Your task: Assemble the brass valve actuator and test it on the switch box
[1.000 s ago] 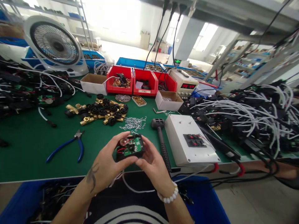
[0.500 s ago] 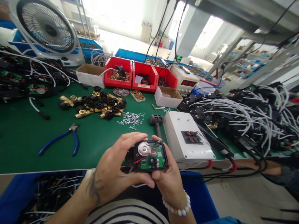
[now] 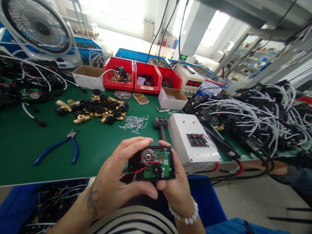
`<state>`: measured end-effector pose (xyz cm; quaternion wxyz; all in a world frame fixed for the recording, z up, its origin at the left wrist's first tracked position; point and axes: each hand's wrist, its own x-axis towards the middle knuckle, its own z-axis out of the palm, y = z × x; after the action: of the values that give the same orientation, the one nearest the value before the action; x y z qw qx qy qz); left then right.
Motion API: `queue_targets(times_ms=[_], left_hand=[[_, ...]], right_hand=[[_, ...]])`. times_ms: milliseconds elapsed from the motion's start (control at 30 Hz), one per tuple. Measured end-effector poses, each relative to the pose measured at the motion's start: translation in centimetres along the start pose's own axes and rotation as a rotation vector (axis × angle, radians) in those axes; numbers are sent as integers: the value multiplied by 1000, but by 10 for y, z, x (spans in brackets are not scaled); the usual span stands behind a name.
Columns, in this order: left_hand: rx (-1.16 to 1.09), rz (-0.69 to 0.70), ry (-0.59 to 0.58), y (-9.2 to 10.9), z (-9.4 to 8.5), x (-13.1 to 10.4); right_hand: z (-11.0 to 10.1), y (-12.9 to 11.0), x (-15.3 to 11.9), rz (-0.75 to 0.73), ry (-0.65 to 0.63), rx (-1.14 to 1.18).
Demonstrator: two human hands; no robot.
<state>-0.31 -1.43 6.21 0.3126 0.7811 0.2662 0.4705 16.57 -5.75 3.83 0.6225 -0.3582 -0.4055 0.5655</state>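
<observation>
Both hands are on the black module (image 3: pixel 154 163) now, and it sits lower and closer to me than a second ago, pulled back from above the table (image 3: pixel 24 146) to hang just off its near edge. It has also been turned up: the open face now looks straight at me, so I can read the green board, the round metal disc at upper left and the red wire crossing between them. A second ago that face was tilted away and half covered by fingers.

My left hand (image 3: pixel 117 182) wraps the module from the left, fingers curled over the top edge and thumb pressed under the bottom edge, gripping it firmly. My right hand (image 3: pixel 176 185) closes on the right side, index finger along the upper corner, thumb tucked at the lower rim. Between half a second ago and now the grip barely shifts; to my eye this reads as holding steady for a look at the inside.

The hammer (image 3: pixel 160 125) lies just beyond the module, the white box (image 3: pixel 190 143) to its right, the blue pliers (image 3: pixel 58 148) well to the left, untouched.
</observation>
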Motion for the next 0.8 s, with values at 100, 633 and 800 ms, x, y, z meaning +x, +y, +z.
queue_targets(times_ms=[100,633,800], left_hand=[[-78,-46,43,-1,-2,-5],[196,-30,118,6,-7,1],[228,0,117,3,-10,2]], right_hand=[[0,-1,0,-8,2,3],[5,0,1,30,51,-3],[9,-1,0,5,61,-57]])
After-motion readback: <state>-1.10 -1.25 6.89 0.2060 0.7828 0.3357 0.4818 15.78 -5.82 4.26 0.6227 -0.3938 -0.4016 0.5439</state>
